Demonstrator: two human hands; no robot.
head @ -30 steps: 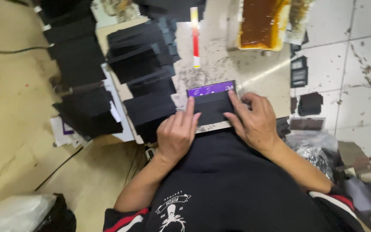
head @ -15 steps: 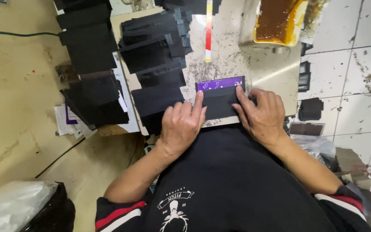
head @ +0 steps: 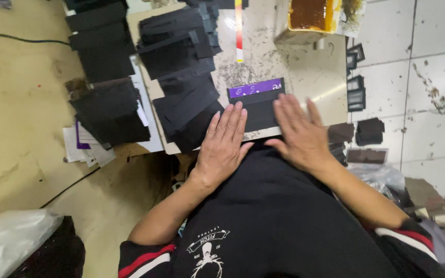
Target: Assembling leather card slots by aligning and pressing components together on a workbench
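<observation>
Right hand [head: 301, 135] now beside black piece [head: 260, 114]

Both hands, left hand [head: 224, 146] and right hand [head: 300, 135], lie flat, pressing a black card piece [head: 259, 110] at the bench's [head: 305, 77] near edge.

Flat piece [head: 259, 105] lies on the counter [head: 315, 82], near its front edge; left hand [head: 223, 144] rests flat on the piece's left part, right hand [head: 298, 135] flat just right of it. Overlapping stack of sheets [head: 184, 77] lies left of the piece, a further pile [head: 110, 110] beyond that. Tray [head: 312, 18] sits at the counter's far edge, a marker [head: 239, 28] to its left.
</observation>
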